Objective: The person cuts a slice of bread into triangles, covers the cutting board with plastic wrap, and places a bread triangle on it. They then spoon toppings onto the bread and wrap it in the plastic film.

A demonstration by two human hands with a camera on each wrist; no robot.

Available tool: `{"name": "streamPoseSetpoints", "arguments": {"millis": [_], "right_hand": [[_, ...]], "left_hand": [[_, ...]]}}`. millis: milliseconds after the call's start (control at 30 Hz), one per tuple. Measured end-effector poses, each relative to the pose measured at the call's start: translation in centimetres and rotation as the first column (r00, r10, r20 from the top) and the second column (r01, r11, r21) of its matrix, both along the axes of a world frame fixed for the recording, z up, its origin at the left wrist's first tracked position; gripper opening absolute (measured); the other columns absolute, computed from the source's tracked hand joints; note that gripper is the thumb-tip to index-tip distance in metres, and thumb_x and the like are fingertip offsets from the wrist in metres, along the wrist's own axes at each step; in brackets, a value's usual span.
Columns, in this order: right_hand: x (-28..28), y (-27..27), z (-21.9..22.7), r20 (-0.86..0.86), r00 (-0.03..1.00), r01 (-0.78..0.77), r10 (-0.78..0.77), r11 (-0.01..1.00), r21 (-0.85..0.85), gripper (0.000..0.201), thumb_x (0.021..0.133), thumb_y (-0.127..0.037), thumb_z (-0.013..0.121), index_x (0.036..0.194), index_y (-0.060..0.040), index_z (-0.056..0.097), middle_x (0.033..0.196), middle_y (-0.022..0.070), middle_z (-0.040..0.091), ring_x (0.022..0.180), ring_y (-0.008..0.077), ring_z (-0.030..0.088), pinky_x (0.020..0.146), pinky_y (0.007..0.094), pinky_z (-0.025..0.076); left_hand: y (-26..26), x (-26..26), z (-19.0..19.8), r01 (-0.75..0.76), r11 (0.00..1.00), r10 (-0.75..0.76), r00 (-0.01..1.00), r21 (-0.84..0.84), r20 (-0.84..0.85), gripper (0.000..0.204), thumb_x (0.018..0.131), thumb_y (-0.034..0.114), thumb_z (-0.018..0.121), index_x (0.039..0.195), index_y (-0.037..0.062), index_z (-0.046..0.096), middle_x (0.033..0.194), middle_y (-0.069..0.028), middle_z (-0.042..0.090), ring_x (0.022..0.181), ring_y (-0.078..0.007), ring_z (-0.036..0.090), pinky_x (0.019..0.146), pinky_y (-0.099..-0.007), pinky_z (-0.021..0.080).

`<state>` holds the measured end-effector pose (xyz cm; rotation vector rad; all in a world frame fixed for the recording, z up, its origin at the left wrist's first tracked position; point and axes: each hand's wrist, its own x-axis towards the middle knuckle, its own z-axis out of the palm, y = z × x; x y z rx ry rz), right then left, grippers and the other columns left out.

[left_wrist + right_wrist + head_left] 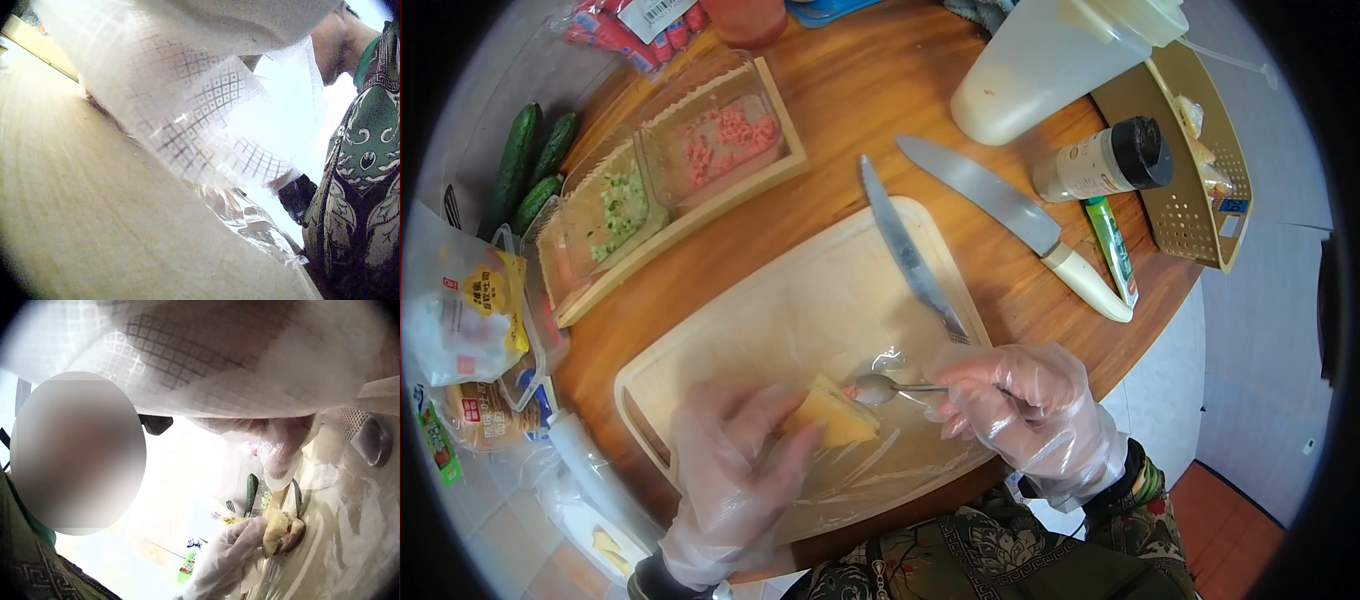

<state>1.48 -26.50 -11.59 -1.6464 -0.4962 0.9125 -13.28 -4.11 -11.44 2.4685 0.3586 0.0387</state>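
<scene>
My gloved left hand (745,465) pinches a yellow piece of bread (837,420) over the cutting board (800,270). In the right wrist view the bread's side gapes, and something pinkish shows inside it. My gloved right hand (1030,410) grips a metal spoon (877,388) by its handle. The spoon's bowl, with a little pink food on it, is right at the bread's edge. Clear plastic film (890,465) lies on the board under both hands. Only glove plastic and the board show in the left wrist view; the fingers there are hidden.
Beyond the board are a serrated knife (900,240), a large knife (1000,200), a seasoning jar (1090,165) and a white bottle (1050,70). Chopped pink food (725,140) and diced green food (620,210) stand in a wooden tray (690,225). Cucumbers (520,165) lie at the left.
</scene>
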Motion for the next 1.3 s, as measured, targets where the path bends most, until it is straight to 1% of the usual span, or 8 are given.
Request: {"name": "streamPoseSetpoints", "arguments": {"millis": [333,400,633,700,867,1033,1100,1300], "right_hand": [[0.1,-0.8,-0.8,0.35,0.926,-0.145,0.14,0.989,-0.013,0.022,0.092,-0.008,0.067,0.114,-0.0049,0.067,0.082,0.0086,0.072,0.069,0.0258,0.072,0.064,0.035,0.055],[0.1,-0.8,-0.6,0.372,0.918,-0.144,0.139,0.989,-0.014,0.023,0.092,-0.008,0.067,0.114,-0.0046,0.067,0.083,0.0083,0.072,0.07,0.0254,0.072,0.064,0.0349,0.055],[0.3,-0.5,0.3,0.092,0.994,-0.062,0.059,0.998,0.028,0.019,0.097,-0.005,0.06,0.114,0.0015,0.067,0.083,0.0111,0.072,0.072,0.0198,0.072,0.07,0.0311,0.057],[0.2,-0.6,0.3,0.036,0.998,-0.048,0.047,0.998,0.031,0.019,0.099,-0.004,0.058,0.114,0.0025,0.066,0.084,0.0112,0.072,0.074,0.018,0.072,0.071,0.0302,0.057],[0.1,-0.7,1.2,-0.279,0.948,0.145,-0.153,0.988,-0.048,0.021,0.103,-0.005,0.053,0.116,0.005,0.066,0.092,0.0097,0.071,0.082,0.0139,0.068,0.075,0.0275,0.056],[0.2,-1.2,1.8,-0.263,0.92,0.28,-0.292,0.956,-0.082,0.021,0.102,-0.008,0.055,0.114,0.0055,0.067,0.089,0.0102,0.071,0.078,0.0143,0.069,0.072,0.0258,0.056],[0.4,-1.5,2.1,-0.237,0.912,0.32,-0.336,0.942,-0.104,0.021,0.102,-0.008,0.056,0.112,0.0054,0.068,0.087,0.0106,0.071,0.075,0.0149,0.069,0.07,0.026,0.057],[1.1,-0.5,4.4,-0.104,0.874,0.483,-0.474,0.869,0.104,0.019,0.102,-0.011,0.057,0.105,0.0046,0.067,0.078,0.0118,0.07,0.066,0.0165,0.069,0.061,0.0271,0.055]], "left_hand": [[0.1,0.0,0.1,-0.025,0.999,0.023,0.998,-0.025,-0.064,0.03,0.07,0.006,0.082,0.099,0.005,0.072,0.097,-0.0131,0.063,0.09,-0.0303,0.06,0.078,-0.0397,0.05],[0.2,0.1,-0.3,0.016,1.0,-0.017,0.999,0.011,0.035,0.032,0.071,0.011,0.084,0.1,0.008,0.071,0.088,-0.012,0.065,0.079,-0.0331,0.059,0.067,-0.0426,0.047],[0.1,0.2,0.0,0.012,1.0,-0.013,1.0,0.01,0.026,0.031,0.071,0.011,0.084,0.099,0.0087,0.071,0.088,-0.0111,0.065,0.079,-0.0328,0.06,0.067,-0.0425,0.047],[0.0,0.0,0.0,-0.014,1.0,0.013,0.999,-0.022,-0.048,0.03,0.07,0.006,0.083,0.098,0.005,0.073,0.096,-0.0135,0.063,0.088,-0.03,0.06,0.076,-0.0392,0.05],[0.0,0.0,0.1,-0.021,0.999,0.02,1.0,-0.03,-0.024,0.03,0.071,0.009,0.083,0.1,0.0064,0.072,0.093,-0.0128,0.064,0.085,-0.0319,0.06,0.073,-0.0408,0.049],[0.0,0.0,0.2,-0.023,0.999,0.022,0.998,-0.022,-0.061,0.029,0.072,0.009,0.082,0.099,0.0057,0.073,0.096,-0.0123,0.061,0.088,-0.0298,0.059,0.076,-0.0392,0.049],[-0.1,0.0,0.1,-0.012,0.999,0.012,1.0,0.031,0.011,0.029,0.074,0.013,0.083,0.1,0.0075,0.072,0.091,-0.0127,0.066,0.084,-0.0344,0.06,0.072,-0.0438,0.048],[-0.1,-0.1,0.5,-0.035,0.999,0.037,0.995,0.024,-0.091,0.027,0.078,0.022,0.08,0.099,0.0053,0.074,0.097,-0.0132,0.06,0.094,-0.0309,0.058,0.08,-0.0384,0.049]]}}
